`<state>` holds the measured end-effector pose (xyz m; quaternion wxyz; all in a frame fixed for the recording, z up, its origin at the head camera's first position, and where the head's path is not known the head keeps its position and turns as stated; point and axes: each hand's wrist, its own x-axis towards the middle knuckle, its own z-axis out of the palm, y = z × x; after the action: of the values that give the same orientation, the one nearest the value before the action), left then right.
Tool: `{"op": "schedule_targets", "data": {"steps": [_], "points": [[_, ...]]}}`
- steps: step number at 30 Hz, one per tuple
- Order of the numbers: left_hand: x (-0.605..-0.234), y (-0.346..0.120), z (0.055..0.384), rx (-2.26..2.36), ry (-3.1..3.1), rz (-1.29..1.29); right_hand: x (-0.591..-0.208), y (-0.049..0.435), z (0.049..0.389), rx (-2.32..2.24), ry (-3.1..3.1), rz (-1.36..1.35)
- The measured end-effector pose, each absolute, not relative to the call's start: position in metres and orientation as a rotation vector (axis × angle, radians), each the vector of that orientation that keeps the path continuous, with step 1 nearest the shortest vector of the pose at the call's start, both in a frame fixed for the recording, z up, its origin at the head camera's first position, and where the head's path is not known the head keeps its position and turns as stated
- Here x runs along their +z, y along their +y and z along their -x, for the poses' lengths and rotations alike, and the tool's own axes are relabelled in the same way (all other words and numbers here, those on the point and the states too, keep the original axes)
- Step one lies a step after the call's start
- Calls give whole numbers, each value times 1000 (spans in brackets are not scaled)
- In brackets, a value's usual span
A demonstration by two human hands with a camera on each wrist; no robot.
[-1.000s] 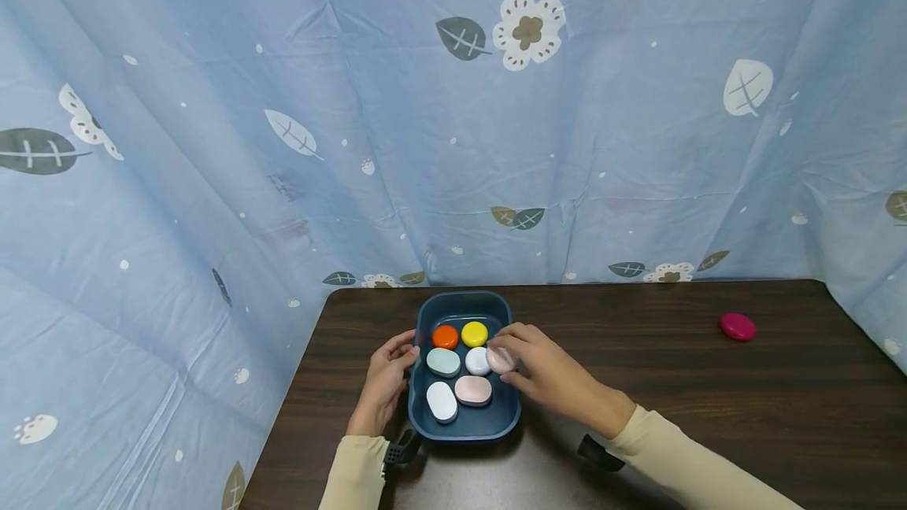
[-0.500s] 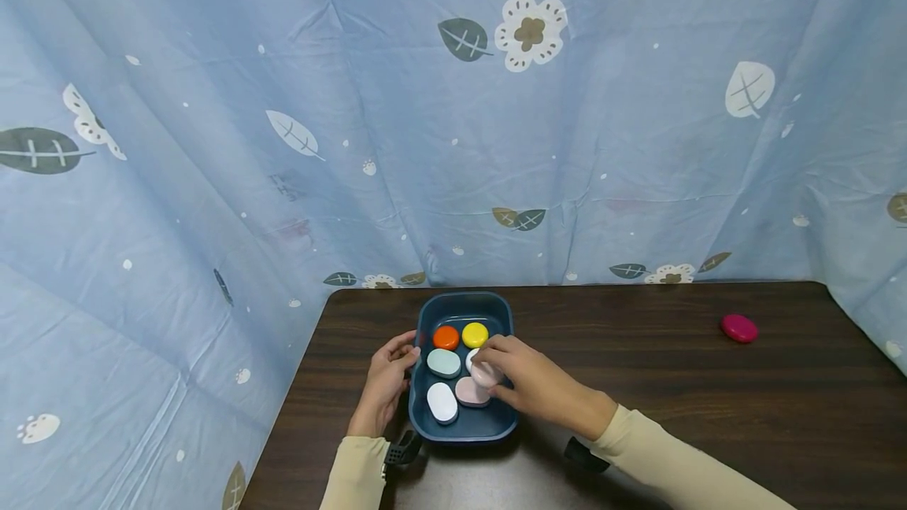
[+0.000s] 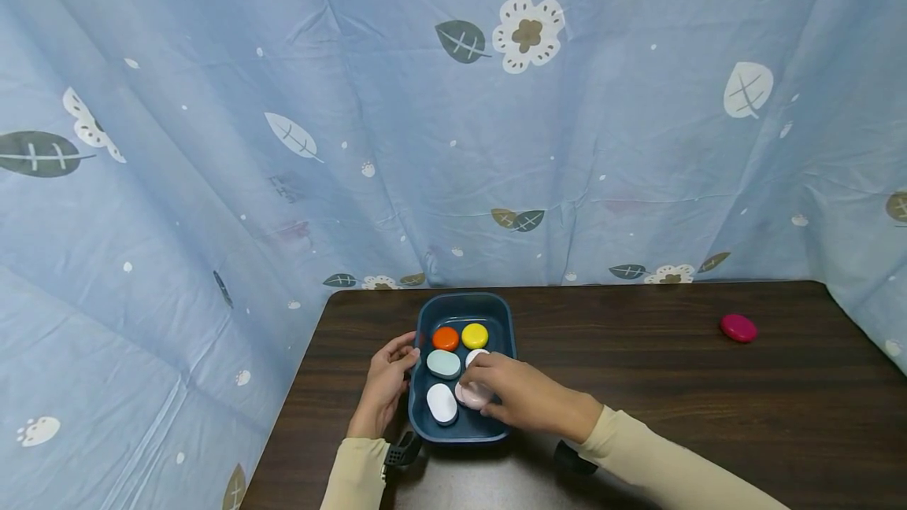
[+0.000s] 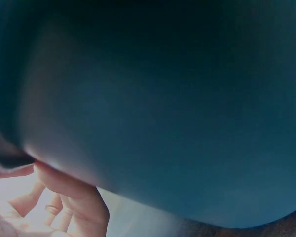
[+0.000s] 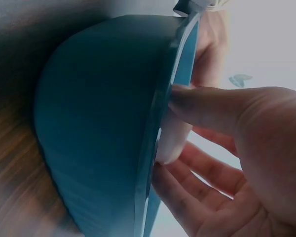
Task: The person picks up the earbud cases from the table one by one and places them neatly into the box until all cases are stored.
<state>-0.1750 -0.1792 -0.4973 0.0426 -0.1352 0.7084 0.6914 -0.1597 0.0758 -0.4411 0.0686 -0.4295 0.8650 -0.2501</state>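
Note:
A dark blue rectangular tray [image 3: 464,437] sits on the table, holding several smooth, rounded pieces. At its left side my left hand [image 3: 383,378] grips the rim with thumb and fingertips; the left wrist view is mostly filled by the tray wall [image 4: 187,148]. My right hand [image 3: 527,393] reaches over the right rim and pinches a pale pink round disc [image 3: 476,396] between thumb and fingers [image 5: 180,195]. The disc overlaps a pink oval piece beneath, now nearly hidden. A white round piece [image 3: 476,356] is partly covered by the right hand.
Also in the tray are an orange disc [image 3: 446,338], a yellow disc [image 3: 475,335], a pale green oval [image 3: 443,364] and a white oval [image 3: 442,404]. A magenta disc [image 3: 739,328] lies far right on the dark wooden table [image 3: 638,352]. A blue patterned curtain [image 3: 425,101] hangs behind.
My right hand has carried the pale pink disc left and toward the near side, from beside the white round piece to over the pink oval. The left hand stays at the rim.

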Motion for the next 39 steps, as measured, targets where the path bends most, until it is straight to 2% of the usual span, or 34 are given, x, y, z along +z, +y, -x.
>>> {"op": "schedule_targets", "data": {"steps": [18, 39], "points": [[-493, -179, 173, 2137, 2149, 403, -449, 73, 162, -652, 2488, 1407], [-495, -180, 173, 2139, 2154, 395, -449, 74, 163, -669, 2423, 1365]]}}
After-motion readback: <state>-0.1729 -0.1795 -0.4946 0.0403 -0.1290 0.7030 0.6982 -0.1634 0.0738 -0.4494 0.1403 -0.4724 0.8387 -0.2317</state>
